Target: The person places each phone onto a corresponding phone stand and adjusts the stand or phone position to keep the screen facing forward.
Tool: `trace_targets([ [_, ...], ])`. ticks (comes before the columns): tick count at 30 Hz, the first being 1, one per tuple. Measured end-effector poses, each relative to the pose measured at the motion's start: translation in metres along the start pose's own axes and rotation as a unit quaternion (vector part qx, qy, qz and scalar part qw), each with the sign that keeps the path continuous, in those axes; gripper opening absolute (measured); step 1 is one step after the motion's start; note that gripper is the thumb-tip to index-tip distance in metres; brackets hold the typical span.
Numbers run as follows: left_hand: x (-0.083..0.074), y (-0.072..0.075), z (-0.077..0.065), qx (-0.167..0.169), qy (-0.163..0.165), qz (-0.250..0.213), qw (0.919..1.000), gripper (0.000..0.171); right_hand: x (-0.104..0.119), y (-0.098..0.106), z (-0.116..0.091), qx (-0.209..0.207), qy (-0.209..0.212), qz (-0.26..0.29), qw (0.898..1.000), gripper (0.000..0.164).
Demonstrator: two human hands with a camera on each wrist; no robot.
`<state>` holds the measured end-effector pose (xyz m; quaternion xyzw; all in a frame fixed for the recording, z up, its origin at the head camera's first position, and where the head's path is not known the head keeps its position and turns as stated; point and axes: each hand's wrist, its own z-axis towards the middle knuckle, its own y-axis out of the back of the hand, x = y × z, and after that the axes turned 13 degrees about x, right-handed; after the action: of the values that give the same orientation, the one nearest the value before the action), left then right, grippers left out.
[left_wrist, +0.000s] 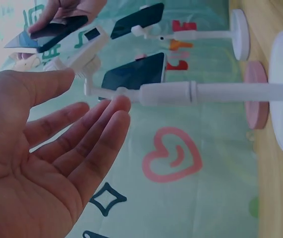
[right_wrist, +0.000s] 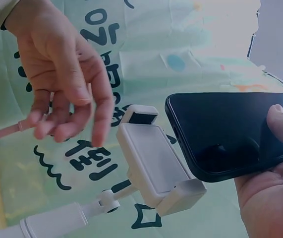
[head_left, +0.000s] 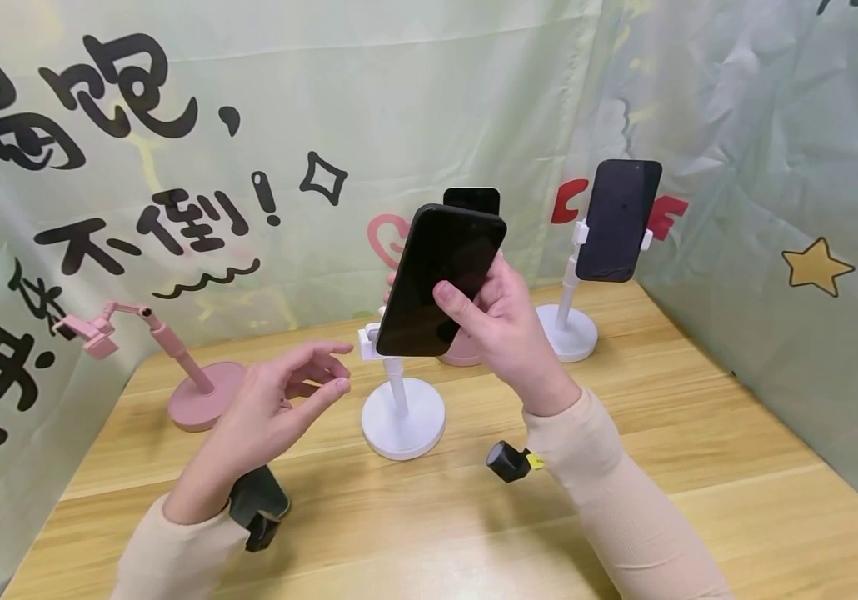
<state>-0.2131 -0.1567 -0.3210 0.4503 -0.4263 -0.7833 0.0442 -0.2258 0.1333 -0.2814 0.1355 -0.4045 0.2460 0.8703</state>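
Observation:
My right hand [head_left: 507, 325] grips a black smartphone [head_left: 440, 279], thumb across its screen and fingers behind. In the right wrist view the phone [right_wrist: 230, 136] is beside the white clamp [right_wrist: 156, 158] of a phone stand, which has nothing in it. That stand's round white base [head_left: 403, 419] rests on the table, and the held phone hides part of the clamp in the head view. To the left of the stand, my left hand [head_left: 279, 400] holds nothing, its fingers loosely bent. In the left wrist view the left hand's fingertips [left_wrist: 120, 104] overlap the stand's white pole [left_wrist: 166, 94].
At the back right, a white stand [head_left: 567, 332] carries a dark phone [head_left: 619, 218]. Another phone [head_left: 471, 200] stands behind the held one, above a pink base [head_left: 461, 350]. A pink stand [head_left: 204, 392] is at the left. Printed cloth [head_left: 429, 100] surrounds the wooden table [head_left: 414, 533].

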Motion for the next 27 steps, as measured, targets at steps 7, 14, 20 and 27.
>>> trace_targets([
  [7, -0.009, -0.004, 0.011, -0.026, -0.002, -0.018, 0.9995, 0.039, -0.002, 0.002, 0.0, -0.022, -0.002, -0.014, 1.0, 0.063],
  [14, -0.017, -0.01, 0.021, -0.038, -0.016, -0.035, 0.9985, 0.039, -0.002, -0.001, 0.0, -0.036, 0.003, -0.007, 0.999, 0.064],
  [20, -0.021, -0.012, 0.027, -0.034, -0.032, -0.058, 0.9972, 0.034, -0.004, -0.004, 0.002, -0.034, 0.018, -0.005, 0.999, 0.059],
  [27, -0.023, -0.013, 0.032, -0.035, -0.037, -0.097, 0.994, 0.03, -0.005, -0.003, 0.003, -0.046, 0.01, -0.01, 0.999, 0.054],
])
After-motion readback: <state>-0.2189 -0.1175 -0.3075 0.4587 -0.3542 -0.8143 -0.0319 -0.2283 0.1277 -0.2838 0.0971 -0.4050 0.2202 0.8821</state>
